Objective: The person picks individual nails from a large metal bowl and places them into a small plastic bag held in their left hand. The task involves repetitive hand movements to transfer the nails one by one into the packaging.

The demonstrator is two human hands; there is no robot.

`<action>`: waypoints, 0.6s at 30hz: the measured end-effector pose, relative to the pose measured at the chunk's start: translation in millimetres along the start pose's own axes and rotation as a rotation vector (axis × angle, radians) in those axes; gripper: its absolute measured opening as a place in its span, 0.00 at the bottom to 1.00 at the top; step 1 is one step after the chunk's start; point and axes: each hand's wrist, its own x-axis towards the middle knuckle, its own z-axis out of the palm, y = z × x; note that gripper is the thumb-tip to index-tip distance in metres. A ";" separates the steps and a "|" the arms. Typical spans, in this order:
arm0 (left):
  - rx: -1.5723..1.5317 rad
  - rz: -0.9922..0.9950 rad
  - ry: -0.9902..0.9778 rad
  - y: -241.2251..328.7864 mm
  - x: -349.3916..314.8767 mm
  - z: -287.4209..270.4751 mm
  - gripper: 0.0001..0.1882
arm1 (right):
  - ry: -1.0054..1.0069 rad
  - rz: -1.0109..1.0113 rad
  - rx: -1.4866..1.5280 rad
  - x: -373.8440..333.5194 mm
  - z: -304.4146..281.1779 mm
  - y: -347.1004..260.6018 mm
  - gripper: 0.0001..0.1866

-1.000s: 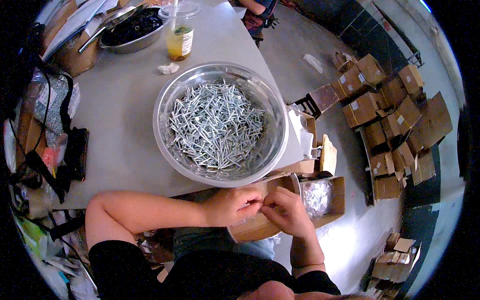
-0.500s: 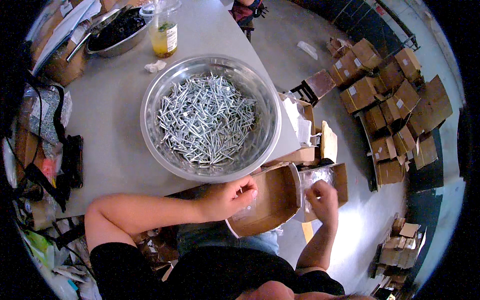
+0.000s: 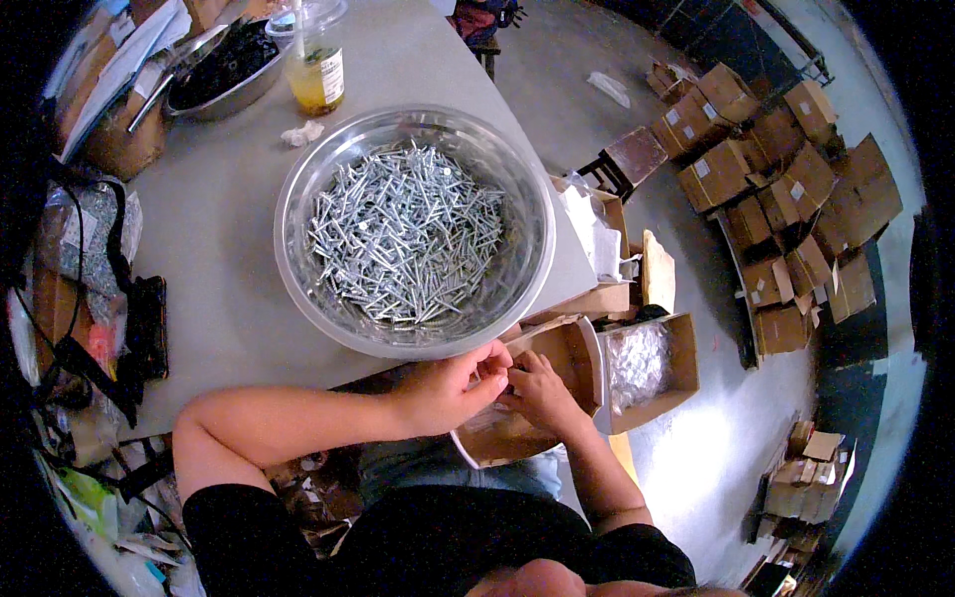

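Observation:
A large metal bowl (image 3: 298, 298) stands on the grey table, filled with a heap of silvery screws (image 3: 408, 234). Just below its near rim, my left hand (image 3: 453, 386) has its fingers curled together. My right hand (image 3: 542, 391) meets it from the right, fingertips pinched close to the left ones. Whatever lies between the fingers is too small and hidden to name. Both hands are over an open cardboard box (image 3: 572, 363) by the table's edge, partly covering it. Right of it, a second cardboard box (image 3: 676, 368) contains crumpled clear plastic (image 3: 637, 360).
A plastic drink cup (image 3: 318, 75) and a crumpled tissue (image 3: 301, 134) sit behind the bowl, near a basin of dark pieces (image 3: 224, 75). Bagged hardware (image 3: 85, 234) and cables line the left. Cardboard boxes (image 3: 771, 199) are piled on the floor at right.
My right hand has moved left from above the box of clear plastic to meet my left hand. The left hand stays nearly in place, its fingers still curled.

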 end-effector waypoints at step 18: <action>0.168 0.012 -0.003 0.5 -3.0 -0.2 0.08 | 0.281 0.008 0.242 39.7 -131.7 -56.5 0.18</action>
